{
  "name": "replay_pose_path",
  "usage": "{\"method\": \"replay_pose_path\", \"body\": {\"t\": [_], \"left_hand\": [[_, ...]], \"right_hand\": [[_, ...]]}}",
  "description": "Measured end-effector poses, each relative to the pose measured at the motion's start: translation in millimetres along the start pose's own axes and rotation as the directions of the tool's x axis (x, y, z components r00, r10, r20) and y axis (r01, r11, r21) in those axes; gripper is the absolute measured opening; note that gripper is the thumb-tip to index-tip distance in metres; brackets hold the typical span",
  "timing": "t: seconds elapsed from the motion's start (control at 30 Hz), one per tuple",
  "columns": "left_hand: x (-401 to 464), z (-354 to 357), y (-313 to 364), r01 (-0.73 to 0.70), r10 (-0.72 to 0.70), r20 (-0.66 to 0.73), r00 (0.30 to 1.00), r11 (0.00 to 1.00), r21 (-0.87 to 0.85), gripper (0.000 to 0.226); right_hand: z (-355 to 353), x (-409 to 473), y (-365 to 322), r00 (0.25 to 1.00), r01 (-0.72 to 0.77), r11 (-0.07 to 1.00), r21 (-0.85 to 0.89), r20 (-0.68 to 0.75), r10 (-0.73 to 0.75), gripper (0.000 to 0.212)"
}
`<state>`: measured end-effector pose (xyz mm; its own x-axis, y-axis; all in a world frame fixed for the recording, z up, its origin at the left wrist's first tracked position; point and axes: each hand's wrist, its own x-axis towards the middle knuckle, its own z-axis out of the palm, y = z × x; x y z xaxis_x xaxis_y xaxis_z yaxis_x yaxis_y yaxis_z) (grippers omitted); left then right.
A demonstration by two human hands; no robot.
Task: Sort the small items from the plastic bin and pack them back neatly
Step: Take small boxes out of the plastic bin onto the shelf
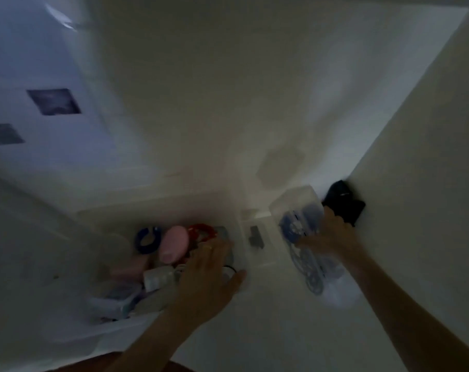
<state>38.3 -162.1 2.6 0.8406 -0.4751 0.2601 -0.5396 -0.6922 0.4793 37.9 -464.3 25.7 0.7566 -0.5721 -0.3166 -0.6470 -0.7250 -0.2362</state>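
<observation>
1. The left hand (210,275) reaches into the plastic bin (99,328), fingers spread over the jumble of small items; the blur hides whether it holds anything.
2. The right hand (332,234) grips a clear plastic bag (298,210) of blue items beside the bin, with a blue cord (310,269) trailing loose beneath it.
3. The likely trouble: the dangling cord could snag or drag across the white surface (268,331) if the bag is lifted, and the slack bag may spill.
4. In the bin, a blue ring (147,238), a pink oval case (174,244) and a red ring (201,231) lie packed close; a careless sweep could scatter them.
5. A black object (343,202) sits just beyond the right hand against the wall (416,157), leaving little room there; open surface lies nearer the person.
</observation>
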Motion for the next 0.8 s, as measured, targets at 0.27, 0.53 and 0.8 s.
{"method": "replay_pose_path", "body": {"t": [0.27,0.53,0.8], "left_hand": [[7.2,97.9,-1.9,0.030,-0.063,0.172,0.983,0.983,0.184,0.065],[4.7,104.4,-3.6,0.109,-0.117,0.187,0.975,0.993,0.051,0.059],[7.0,106.4,-4.0,0.148,-0.163,0.209,0.964,0.985,0.085,0.060]], "right_hand": [[81.2,70.1,58.0,0.952,-0.243,0.970,0.025,0.201,0.233,0.114],[126.9,167.0,41.0,0.931,-0.201,0.975,0.093,0.326,0.160,0.153],[72.2,140.7,27.1,0.898,-0.220,0.861,0.458,0.439,-0.004,0.067]]}}
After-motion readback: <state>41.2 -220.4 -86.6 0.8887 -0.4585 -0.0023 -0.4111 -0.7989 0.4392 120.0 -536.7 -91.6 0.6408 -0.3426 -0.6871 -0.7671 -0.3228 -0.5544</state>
